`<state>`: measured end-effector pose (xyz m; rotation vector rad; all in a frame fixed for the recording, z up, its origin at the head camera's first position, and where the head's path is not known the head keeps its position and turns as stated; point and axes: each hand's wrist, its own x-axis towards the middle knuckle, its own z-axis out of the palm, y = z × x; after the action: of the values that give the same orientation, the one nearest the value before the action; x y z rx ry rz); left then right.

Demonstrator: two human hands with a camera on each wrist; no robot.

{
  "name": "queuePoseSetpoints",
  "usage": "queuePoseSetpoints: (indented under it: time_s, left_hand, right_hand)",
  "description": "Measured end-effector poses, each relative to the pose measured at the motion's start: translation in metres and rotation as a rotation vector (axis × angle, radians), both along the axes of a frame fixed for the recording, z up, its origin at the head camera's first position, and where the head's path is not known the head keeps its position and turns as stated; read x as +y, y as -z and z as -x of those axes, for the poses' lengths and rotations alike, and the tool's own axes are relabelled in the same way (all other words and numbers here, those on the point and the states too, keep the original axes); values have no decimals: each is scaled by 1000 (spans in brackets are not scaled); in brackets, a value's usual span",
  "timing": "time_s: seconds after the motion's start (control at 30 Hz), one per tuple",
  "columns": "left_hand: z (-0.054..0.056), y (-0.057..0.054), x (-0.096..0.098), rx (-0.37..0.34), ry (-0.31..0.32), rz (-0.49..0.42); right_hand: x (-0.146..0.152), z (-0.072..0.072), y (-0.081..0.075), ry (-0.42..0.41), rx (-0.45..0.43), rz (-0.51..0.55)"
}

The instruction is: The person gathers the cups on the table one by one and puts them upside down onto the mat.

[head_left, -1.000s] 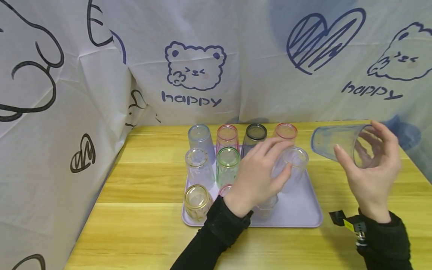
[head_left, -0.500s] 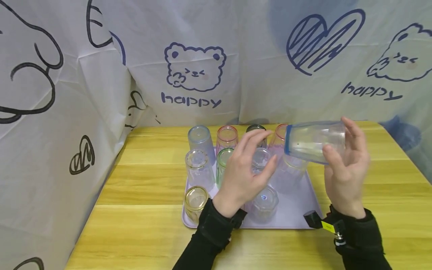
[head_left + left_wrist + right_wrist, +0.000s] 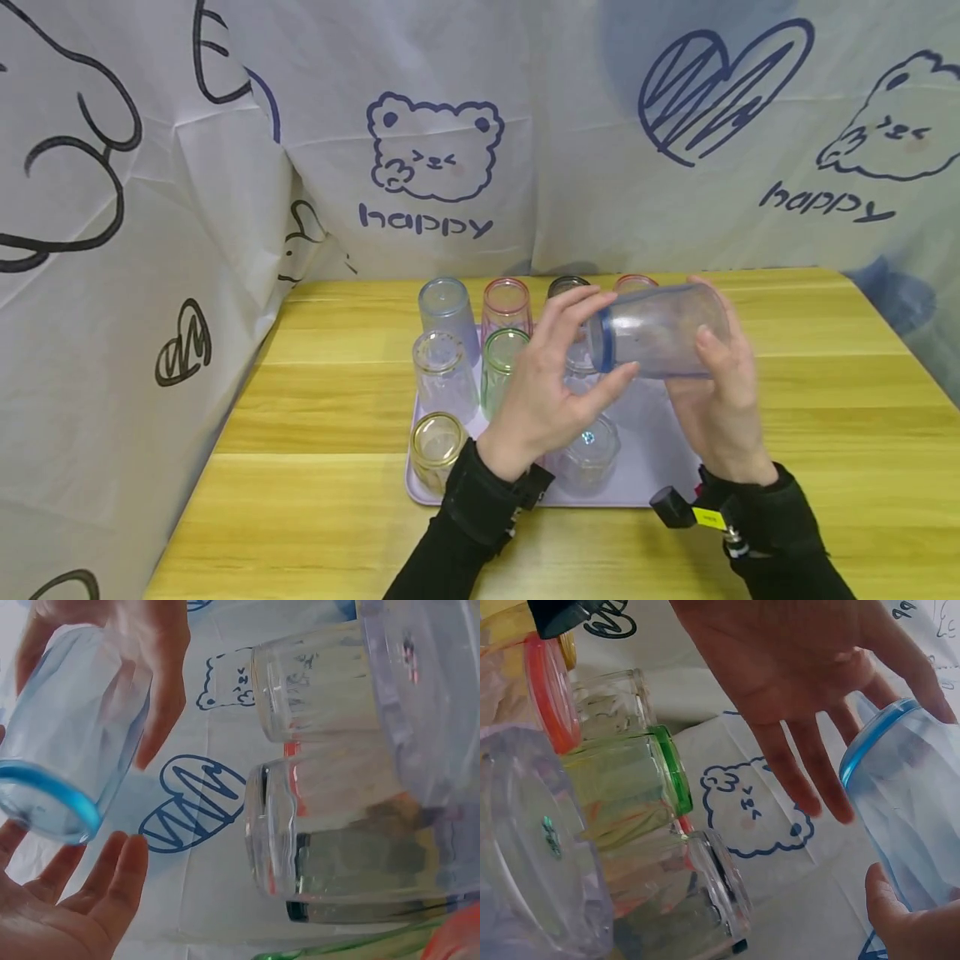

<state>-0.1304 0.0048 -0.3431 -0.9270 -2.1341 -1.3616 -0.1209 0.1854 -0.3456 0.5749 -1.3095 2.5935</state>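
Note:
A clear drinking glass with a blue-tinted base (image 3: 652,329) is held on its side above the tray, base pointing left. My right hand (image 3: 720,400) grips it near the mouth end, thumb on the near side. My left hand (image 3: 532,392) is spread at the blue base, its thumb below and fingers above. In the left wrist view, the left fingers (image 3: 124,877) lie right beside the blue rim of the glass (image 3: 90,712). Two left fingers hang straight, off the glass, in the right wrist view. Behind the hands, part of an upside-down clear glass (image 3: 581,358) is hidden.
On a lilac tray (image 3: 660,458) stand several upturned glasses, among them a blue one (image 3: 447,312), a green-rimmed one (image 3: 498,392), a gold-rimmed one (image 3: 435,450) and a faceted clear one (image 3: 588,454). A printed cloth (image 3: 585,167) hangs behind the wooden table (image 3: 300,467).
My right hand has carried the blue-based glass leftward from beyond the tray's right side to the left hand. The left hand has drawn back from the upturned glasses and now stands at the base.

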Motion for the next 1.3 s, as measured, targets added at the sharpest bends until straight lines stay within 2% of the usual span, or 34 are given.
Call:
queuePoseSetpoints:
  time_s: [0.07, 0.23, 0.53, 0.67, 0.77, 0.93, 1.07, 1.2, 1.3]
  left_hand:
    - [0, 1, 1, -12, 18, -8]
    - [1, 2, 3, -8, 58, -27]
    - [1, 0, 0, -8, 64, -24]
    - [1, -1, -3, -35, 62, -15]
    - [1, -3, -6, -66, 60, -9]
    - [-1, -5, -9, -107, 45, 11]
    - [-2, -5, -9, -126, 22, 38]
    - [-3, -4, -8, -134, -15, 75]
    - [-2, -3, -6, -135, -49, 93]
  right_hand:
    - [-3, 0, 2, -31, 7, -1]
    - [-7, -2, 3, -48, 24, -60]
    - [-6, -2, 3, -5, 38, -191]
    - [-3, -1, 4, -9, 94, -220]
    - [1, 0, 4, 5, 172, -257]
    - [12, 3, 7, 126, 338, -447]
    - [22, 5, 12, 256, 452, -684]
    - [26, 6, 12, 445, 538, -969]
    - [26, 6, 12, 551, 611, -1106]
